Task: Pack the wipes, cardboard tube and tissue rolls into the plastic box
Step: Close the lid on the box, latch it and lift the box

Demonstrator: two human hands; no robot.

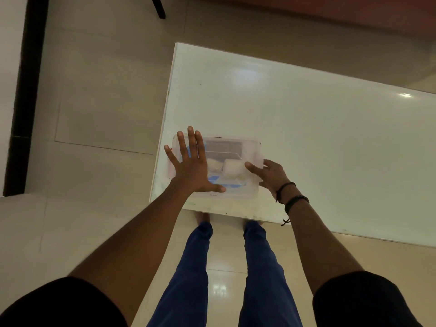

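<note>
Nearest the lens are two dark short sleeves and bare forearms, with blue trouser legs below running down to the tiled floor (pixel 94 114). From the fingers outward: the left hand (pixel 192 166) lies flat with all five fingers (pixel 191 140) spread wide, palm down on the left half of the plastic box (pixel 250 147) — it grips nothing, it presses. The right hand (pixel 269 174) has its fingers curled around the box's right near corner, thumb and index laid over the rim; whether they squeeze a latch or only steady the wall, I cannot tell.

The box sits at the near left corner of the white table (pixel 306 126), close to both edges. Through its clear, hazy top show two pale tissue rolls (pixel 232 171) side by side in the middle, a long grey-brown shape along the far side that is probably the cardboard tube (pixel 224 148), and blue patches near the front that may be the wipes pack (pixel 232 185) — blurred, so not certain.

By my reading the packing is done and the step in hand is closing the lid. The next move likely calls for even downward pressure at each corner until the lid seats all round, with the right hand bracing so the box does not slide off the near edge.
</note>
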